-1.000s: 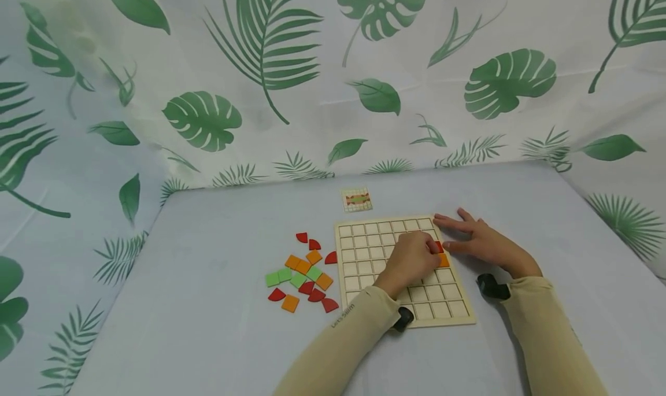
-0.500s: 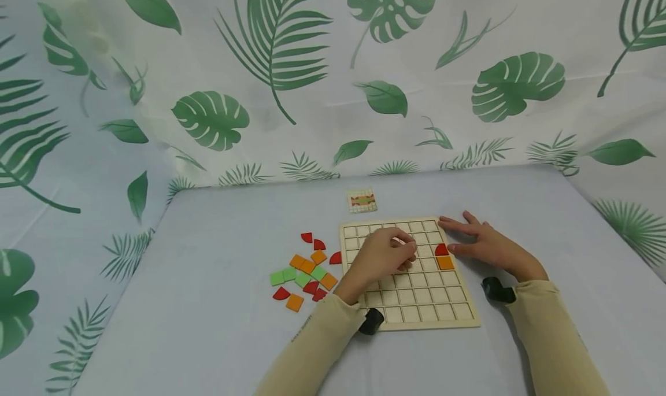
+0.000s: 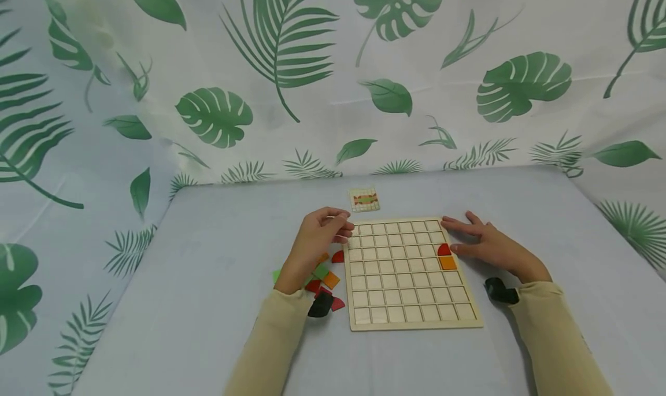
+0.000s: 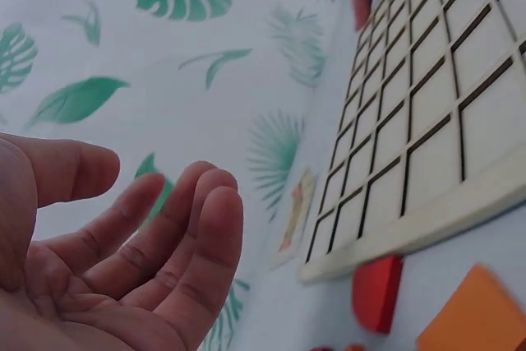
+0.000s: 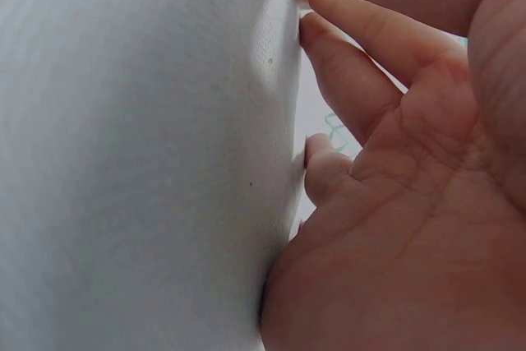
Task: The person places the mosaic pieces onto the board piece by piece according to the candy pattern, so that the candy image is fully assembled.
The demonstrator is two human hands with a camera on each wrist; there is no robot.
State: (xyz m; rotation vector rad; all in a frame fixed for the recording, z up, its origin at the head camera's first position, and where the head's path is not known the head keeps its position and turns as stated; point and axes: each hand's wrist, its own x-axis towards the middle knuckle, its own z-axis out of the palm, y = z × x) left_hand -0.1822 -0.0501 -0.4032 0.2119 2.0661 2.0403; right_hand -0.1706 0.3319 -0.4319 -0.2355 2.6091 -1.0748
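A pale wooden grid board [image 3: 395,280] lies on the table. On its right side sit a red quarter-circle tile [image 3: 444,250] and, just below it, an orange square tile [image 3: 448,263]. My left hand [image 3: 312,243] hovers over the board's upper left corner and the loose tiles. In the left wrist view its fingers are loosely bent, with nothing between them. My right hand [image 3: 491,248] rests on the table, fingers spread, touching the board's right edge. Beneath the left arm, the tile pile is partly hidden; an orange square [image 3: 330,280] and a red quarter-circle [image 3: 338,257] show.
Behind the board lies a small pattern card [image 3: 365,199] with a red, orange and green figure. A white cloth printed with green leaves [image 3: 213,118] rises behind and beside the table. Black wrist cameras [image 3: 500,291] are strapped at both sleeves.
My left hand has left the red tile on the board's right side and moved left, across the board to the loose tiles. My right hand stays at the board's edge.
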